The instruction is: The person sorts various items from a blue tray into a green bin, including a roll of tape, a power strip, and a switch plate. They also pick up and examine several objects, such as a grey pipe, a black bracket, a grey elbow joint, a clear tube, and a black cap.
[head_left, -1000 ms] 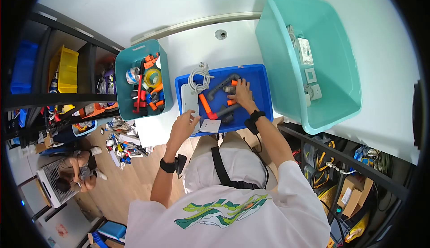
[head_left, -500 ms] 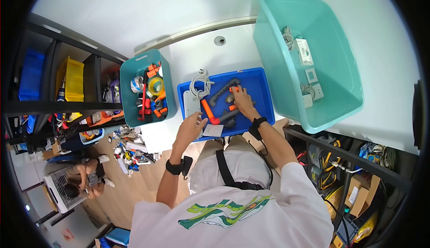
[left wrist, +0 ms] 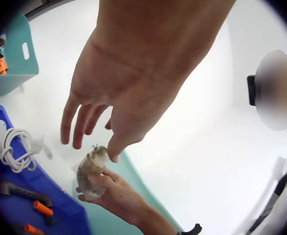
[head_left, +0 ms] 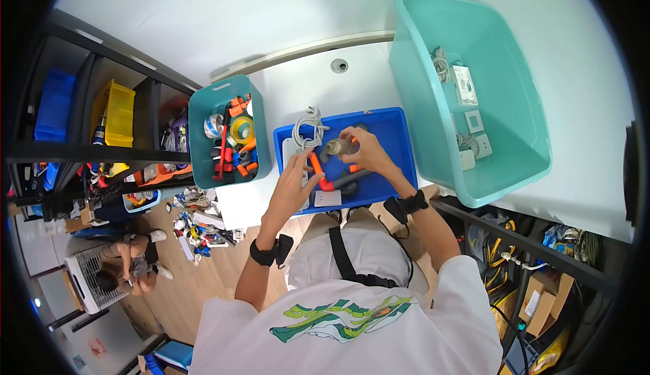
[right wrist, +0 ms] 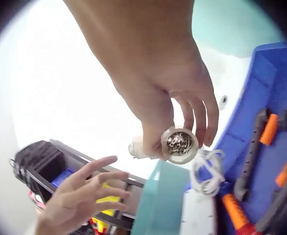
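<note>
My right hand (head_left: pixel 353 146) grips a short grey cylindrical part (head_left: pixel 334 147) and holds it up above the blue tray (head_left: pixel 393 131). The right wrist view shows the part's (right wrist: pixel 180 143) round end with a dark mesh filling, pinched between thumb and fingers (right wrist: pixel 202 122). My left hand (head_left: pixel 301 165) hovers just left of it, fingers spread and holding nothing. In the left wrist view the left hand's fingers (left wrist: pixel 77 127) hang straight, with the thumb tip almost on the part (left wrist: pixel 90 169). Grey and orange pipe pieces (head_left: pixel 318 170) lie in the tray.
A coiled white cable (head_left: pixel 308 128) and a white power strip (right wrist: pixel 197 215) lie in the tray's left part. A small teal bin (head_left: pixel 203 165) of tape rolls and orange parts stands to the left. A large teal tub (head_left: pixel 521 111) with sockets stands right. Shelving flanks both sides.
My right hand has picked the grey cylindrical part out of the tray and raised it. My left hand has left the tray's front edge and moved up toward the part.
</note>
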`<state>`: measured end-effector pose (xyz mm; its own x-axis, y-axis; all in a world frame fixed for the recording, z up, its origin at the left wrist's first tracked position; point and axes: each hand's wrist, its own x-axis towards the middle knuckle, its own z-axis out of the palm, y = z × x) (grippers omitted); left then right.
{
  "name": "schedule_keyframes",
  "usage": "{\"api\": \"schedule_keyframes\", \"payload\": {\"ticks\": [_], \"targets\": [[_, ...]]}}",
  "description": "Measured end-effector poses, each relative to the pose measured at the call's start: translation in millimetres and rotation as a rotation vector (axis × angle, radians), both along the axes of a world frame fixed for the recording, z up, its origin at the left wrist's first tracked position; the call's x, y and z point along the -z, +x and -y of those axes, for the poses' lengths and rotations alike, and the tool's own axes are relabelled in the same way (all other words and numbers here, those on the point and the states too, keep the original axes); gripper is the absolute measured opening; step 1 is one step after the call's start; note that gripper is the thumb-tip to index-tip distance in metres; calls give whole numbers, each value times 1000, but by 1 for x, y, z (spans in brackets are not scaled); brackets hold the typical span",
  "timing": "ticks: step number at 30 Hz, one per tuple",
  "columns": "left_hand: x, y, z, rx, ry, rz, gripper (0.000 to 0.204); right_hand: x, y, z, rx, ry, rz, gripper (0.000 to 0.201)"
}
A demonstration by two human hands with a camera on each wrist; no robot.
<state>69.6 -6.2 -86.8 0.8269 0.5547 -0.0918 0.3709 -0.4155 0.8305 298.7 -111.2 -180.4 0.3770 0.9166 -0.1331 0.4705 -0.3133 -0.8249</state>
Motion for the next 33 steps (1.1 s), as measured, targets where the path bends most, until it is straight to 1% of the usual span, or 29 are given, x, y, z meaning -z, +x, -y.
{"api": "schedule_keyframes", "payload": {"ticks": [1,2,3,4,5,6,8,9,10,11,12,13,14,15,17,18,19,20,23,25,27,31,33], "targets": [[-19,4,2,-3,1,0,55,-29,-5,-1,-57,20,-148,53],[-40,7,4,-7,21,67,57,-58,-10,-1,-113,39,-296,53],[-58,9,5,-10,42,135,59,-83,-14,-1,-114,40,-296,53],[-71,8,6,-11,42,134,59,-107,-18,0,-131,33,-352,56],[-82,6,7,31,153,181,59,-126,-21,2,-148,27,-409,59],[-91,4,7,73,265,228,59,-139,-22,4,-149,28,-410,59],[-101,-1,6,94,277,264,57,-159,-23,8,-248,37,-526,66],[-107,-2,6,118,289,303,54,-167,-23,11,-253,38,-528,66],[-119,-3,5,145,311,289,59,-174,-22,12,-307,1,-629,71],[-123,-4,6,143,314,287,59,-179,-23,14,-360,-35,-730,76],[-125,-5,7,151,189,318,62,-180,-24,14,-363,-33,-731,76],[-128,-7,8,158,62,348,65,-182,-25,15,-384,-3,-793,74],[-131,-9,8,167,-5,343,71,-182,-27,16,-405,25,-855,73],[-131,-9,10,166,-6,343,71,-181,-27,16,-405,23,-856,73],[-132,-12,14,63,-137,414,68,-180,-28,13,-451,-18,-978,66],[-130,-13,14,41,-93,422,72,-182,-29,13,-453,-19,-977,66],[-131,-13,14,37,-91,424,72,-187,-29,13,-467,-25,-1042,63],[-134,-14,16,19,-107,452,71,-191,-30,12,-481,-33,-1109,59],[-145,-14,19,-9,-97,485,68,-204,-33,10,-501,-41,-1179,56],[-151,-15,20,-17,-74,489,65,-205,-34,10,-513,-23,-1181,55],[-155,-18,20,20,-82,431,65,-206,-35,9,-524,-6,-1183,53],[-159,-20,21,11,-80,430,63,-205,-36,7,-549,18,-1155,53],[-158,-21,19,16,-29,422,63,-202,-36,5,-568,24,-1143,54]]}}
